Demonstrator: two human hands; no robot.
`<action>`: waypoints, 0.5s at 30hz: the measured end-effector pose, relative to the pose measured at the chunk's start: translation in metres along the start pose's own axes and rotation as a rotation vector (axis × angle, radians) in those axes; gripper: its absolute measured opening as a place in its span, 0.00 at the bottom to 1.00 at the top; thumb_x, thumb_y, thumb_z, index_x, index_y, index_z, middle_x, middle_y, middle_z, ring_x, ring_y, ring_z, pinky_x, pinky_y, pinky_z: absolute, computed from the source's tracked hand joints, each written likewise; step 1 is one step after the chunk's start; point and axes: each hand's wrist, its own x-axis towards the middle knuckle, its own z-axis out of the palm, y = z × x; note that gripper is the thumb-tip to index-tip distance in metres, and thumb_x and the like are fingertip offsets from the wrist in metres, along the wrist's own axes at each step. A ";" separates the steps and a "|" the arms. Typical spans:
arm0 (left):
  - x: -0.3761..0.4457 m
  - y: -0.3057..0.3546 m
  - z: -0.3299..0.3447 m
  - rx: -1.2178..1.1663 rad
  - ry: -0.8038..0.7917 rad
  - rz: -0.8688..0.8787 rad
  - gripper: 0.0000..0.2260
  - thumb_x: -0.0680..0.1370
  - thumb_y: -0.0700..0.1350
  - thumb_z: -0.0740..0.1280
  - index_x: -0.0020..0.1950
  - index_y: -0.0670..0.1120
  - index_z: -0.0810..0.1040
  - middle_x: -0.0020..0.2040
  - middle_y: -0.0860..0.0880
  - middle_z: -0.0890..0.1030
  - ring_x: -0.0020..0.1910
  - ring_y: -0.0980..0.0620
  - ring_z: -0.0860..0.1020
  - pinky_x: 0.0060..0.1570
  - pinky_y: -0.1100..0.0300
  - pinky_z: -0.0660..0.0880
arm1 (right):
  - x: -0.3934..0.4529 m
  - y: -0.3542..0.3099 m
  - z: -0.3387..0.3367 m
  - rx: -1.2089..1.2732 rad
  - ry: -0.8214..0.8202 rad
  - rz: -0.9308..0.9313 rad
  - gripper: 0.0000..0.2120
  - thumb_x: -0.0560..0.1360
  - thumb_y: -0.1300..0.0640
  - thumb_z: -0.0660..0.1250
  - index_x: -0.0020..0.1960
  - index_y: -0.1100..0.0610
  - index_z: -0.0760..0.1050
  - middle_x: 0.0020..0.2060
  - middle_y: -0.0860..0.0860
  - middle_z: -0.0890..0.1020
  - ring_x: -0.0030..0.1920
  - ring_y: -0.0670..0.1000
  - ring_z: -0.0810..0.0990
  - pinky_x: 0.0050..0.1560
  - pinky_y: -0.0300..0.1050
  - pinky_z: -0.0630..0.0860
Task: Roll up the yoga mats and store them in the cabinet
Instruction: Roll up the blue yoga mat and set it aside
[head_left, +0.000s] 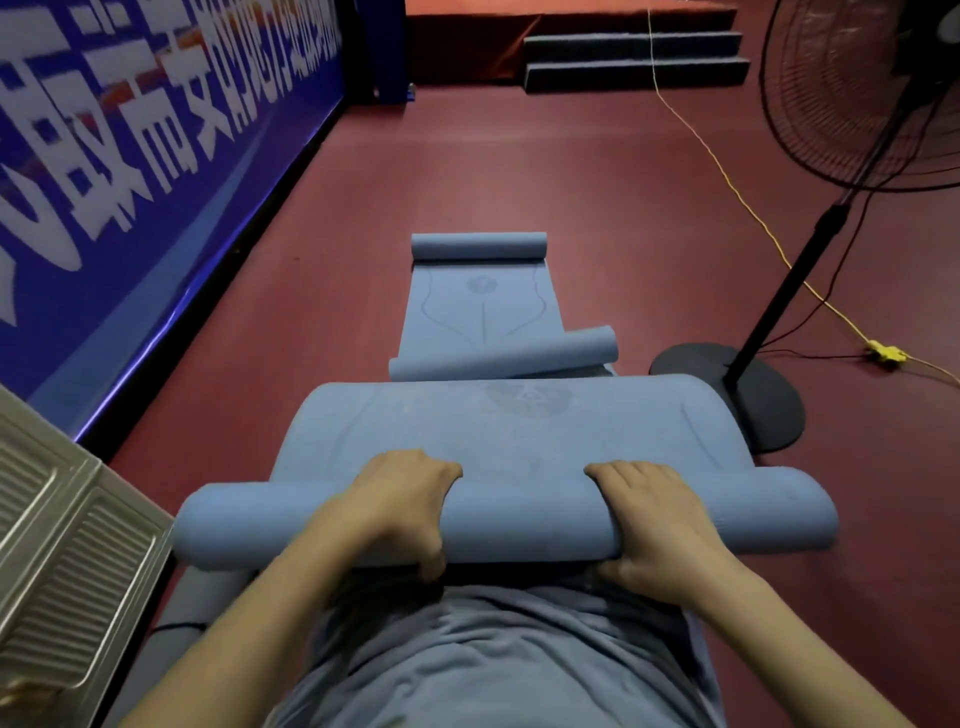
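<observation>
Both hands on the rolled end of a blue yoga mat (519, 431), on the dark red floor (493, 171) right in front of the person. Left hand (400, 509) wrapped over the roll, fingers (441, 470) curled over its top, thumb beneath. Right hand (654, 525) gripping likewise, well apart from the left. Unrolled remainder humped up just beyond the hands. Farther off, a second blue mat (483, 312), flat in the middle with a roll at each end, the nearer one skewed. At lower left, a pale ribbed metal door (67, 545), perhaps the cabinet. At right, a standing fan (852, 104) with a yellow cord (727, 176) trailing past.
</observation>
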 end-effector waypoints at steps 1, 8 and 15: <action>0.008 -0.004 -0.008 -0.040 -0.054 0.007 0.29 0.55 0.57 0.80 0.51 0.53 0.75 0.45 0.52 0.79 0.44 0.48 0.79 0.42 0.52 0.78 | 0.003 0.001 -0.001 -0.013 0.002 -0.003 0.43 0.51 0.35 0.71 0.63 0.53 0.75 0.52 0.49 0.81 0.50 0.56 0.81 0.51 0.51 0.78; 0.022 -0.001 -0.007 -0.064 -0.074 0.005 0.31 0.55 0.59 0.81 0.54 0.53 0.77 0.48 0.52 0.81 0.46 0.49 0.79 0.43 0.53 0.79 | 0.022 0.004 -0.011 -0.132 -0.197 0.030 0.36 0.57 0.35 0.69 0.61 0.50 0.70 0.51 0.47 0.78 0.52 0.54 0.78 0.51 0.48 0.71; 0.010 0.006 0.034 0.028 0.371 -0.023 0.47 0.61 0.68 0.74 0.75 0.49 0.69 0.64 0.51 0.80 0.61 0.46 0.79 0.56 0.52 0.75 | 0.062 0.006 -0.029 -0.084 -0.449 0.041 0.41 0.54 0.38 0.80 0.61 0.50 0.67 0.52 0.49 0.80 0.51 0.55 0.79 0.45 0.49 0.74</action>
